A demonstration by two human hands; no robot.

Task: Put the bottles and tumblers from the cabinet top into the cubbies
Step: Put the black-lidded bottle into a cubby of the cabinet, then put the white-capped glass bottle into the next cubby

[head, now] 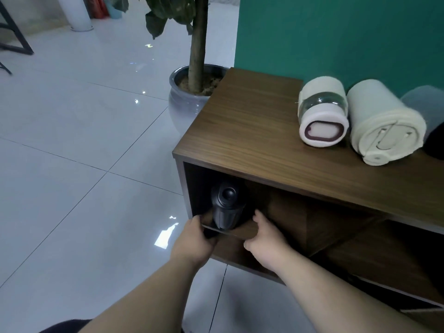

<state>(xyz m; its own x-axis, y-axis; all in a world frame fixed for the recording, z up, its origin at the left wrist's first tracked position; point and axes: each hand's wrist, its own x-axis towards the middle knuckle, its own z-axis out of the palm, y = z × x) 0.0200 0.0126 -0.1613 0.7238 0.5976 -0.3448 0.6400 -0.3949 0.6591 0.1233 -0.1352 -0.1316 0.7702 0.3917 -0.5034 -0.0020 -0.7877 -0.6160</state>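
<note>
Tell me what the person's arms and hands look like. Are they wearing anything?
Both forearms are bare, with no sleeves showing. The left hand and right hand have no gloves, and no rings, watch or bracelets are visible. The fingers are short and rounded.

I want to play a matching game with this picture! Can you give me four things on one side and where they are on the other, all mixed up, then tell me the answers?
Things:
1. dark bottle
2. cream tumbler
3. potted plant
4. glass-banded bottle

Places:
A. on the floor beside the cabinet's far end
B. inside the upper left cubby
C. on the cabinet top, nearest the bare end of the top
D. on the cabinet top, just right of the one with the clear band

Pairs: 1-B, 2-D, 3-A, 4-C
</note>
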